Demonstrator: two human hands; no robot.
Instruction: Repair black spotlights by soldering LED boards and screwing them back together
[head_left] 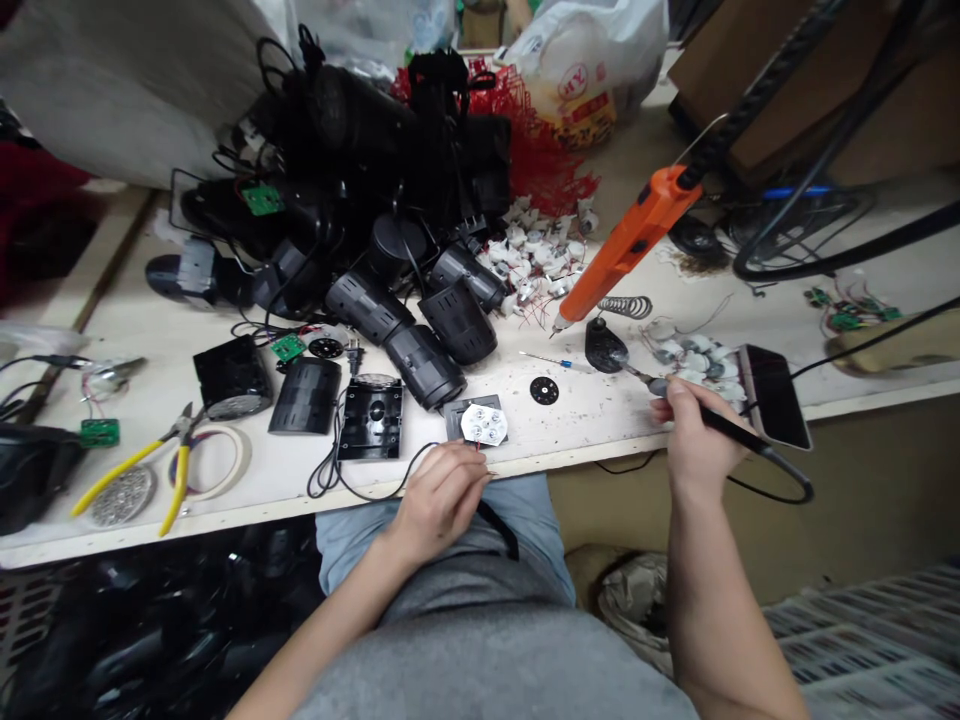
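Observation:
My right hand [701,435] is wrapped round the black handle of a soldering iron [720,418]. The iron's tip reaches to a small dark dish [606,347] on the bench. My left hand [442,495] is closed at the bench edge, fingertips pinched on a thin wire just below a white LED board [484,425]. A short red wire shows between board and fingers. That board lies on a dark flat block [454,410]. A black cable [397,490] runs up to my left hand from an open black housing [371,420].
An orange electric screwdriver [626,245] hangs over the bench. Yellow-handled pliers [180,470], a tape roll [238,465] and a dish of screws [124,495] lie left. Black lamp housings [424,360] pile up behind. A phone [776,395] lies right, beside small white wired parts [701,365].

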